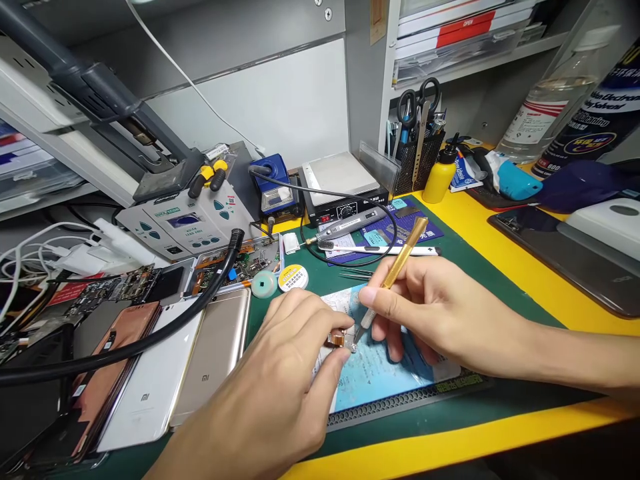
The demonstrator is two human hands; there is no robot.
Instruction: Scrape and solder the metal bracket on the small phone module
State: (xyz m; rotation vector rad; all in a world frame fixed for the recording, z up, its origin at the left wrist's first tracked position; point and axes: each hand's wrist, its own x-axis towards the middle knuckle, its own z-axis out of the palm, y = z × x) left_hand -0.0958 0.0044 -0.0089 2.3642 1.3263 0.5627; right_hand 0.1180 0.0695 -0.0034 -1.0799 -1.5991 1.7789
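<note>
Between its thumb and index finger, my left hand (280, 367) grips a small electronic part (340, 339) with a copper-coloured flex piece. My right hand (425, 307) is closed around a gold-handled knife (405, 257), held like a pen and tilted. Its blade tip points down at the right end of the small part, touching or very close to it. Both hands are low over a blue and white printed sheet (370, 380), which lies on a dark perforated plate on the green mat (420, 417).
Phones (215, 353) lie at the left, beneath a thick black hose (165, 340). Behind the hands are a white-handled brush (390, 251), a round tin (293, 278) and tweezers (355, 274). Farther back stand a heating plate (340, 175) and yellow bottle (440, 177).
</note>
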